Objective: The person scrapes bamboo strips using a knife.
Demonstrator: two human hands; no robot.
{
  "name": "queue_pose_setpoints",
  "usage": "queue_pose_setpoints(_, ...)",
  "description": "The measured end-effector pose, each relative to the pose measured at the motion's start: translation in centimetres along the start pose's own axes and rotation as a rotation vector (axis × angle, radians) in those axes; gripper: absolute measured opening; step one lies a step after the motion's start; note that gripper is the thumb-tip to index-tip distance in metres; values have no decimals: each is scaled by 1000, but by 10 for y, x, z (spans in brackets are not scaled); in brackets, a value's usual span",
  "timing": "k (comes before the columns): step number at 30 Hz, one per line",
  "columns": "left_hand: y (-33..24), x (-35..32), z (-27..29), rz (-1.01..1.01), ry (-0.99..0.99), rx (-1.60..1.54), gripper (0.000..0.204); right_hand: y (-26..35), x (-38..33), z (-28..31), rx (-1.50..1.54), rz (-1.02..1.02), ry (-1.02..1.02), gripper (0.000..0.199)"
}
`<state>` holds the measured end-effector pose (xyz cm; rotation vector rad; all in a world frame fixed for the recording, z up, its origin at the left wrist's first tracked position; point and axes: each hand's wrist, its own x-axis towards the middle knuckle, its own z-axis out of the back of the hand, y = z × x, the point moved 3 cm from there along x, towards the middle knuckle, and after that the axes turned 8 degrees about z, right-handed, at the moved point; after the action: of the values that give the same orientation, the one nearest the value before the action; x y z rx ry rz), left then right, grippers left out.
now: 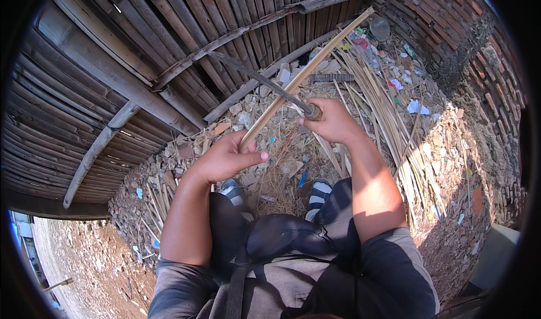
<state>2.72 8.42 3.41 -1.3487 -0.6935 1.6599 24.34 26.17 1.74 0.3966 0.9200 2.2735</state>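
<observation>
My left hand [224,156] is closed round the lower end of a long, pale bamboo strip [327,49], its thumb stretched out to the right. The strip slants away from me, up to the far right. In my right hand [333,120] is the wooden handle of a long knife [243,70] with a dark, narrow blade. That blade points to the far left and crosses the strip a little beyond my left hand. Whether its edge bites into the bamboo I cannot tell.
Many split bamboo strips [378,107] lie in a pile on the right. Rubble and litter cover the ground [290,169] between my sandalled feet. A bamboo slat wall [186,29] rises at the far left, a brick wall [434,20] at the far right.
</observation>
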Motion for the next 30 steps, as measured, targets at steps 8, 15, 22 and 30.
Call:
queue_pose_setpoints(8,4,4,-4,59,-34,-58,36,6,-3,-13,9,154,-175,34)
queue_pose_setpoints(15,-4,2,-11,56,56,-101,38,-25,4,11,27,33,-124,44)
queue_pose_setpoints(22,4,6,-3,18,-147,60,41,5,1,-21,12,96,-84,36)
queue_pose_setpoints(30,-7,-3,1,59,-163,280,39,-45,8,13,118,-122,-234,52)
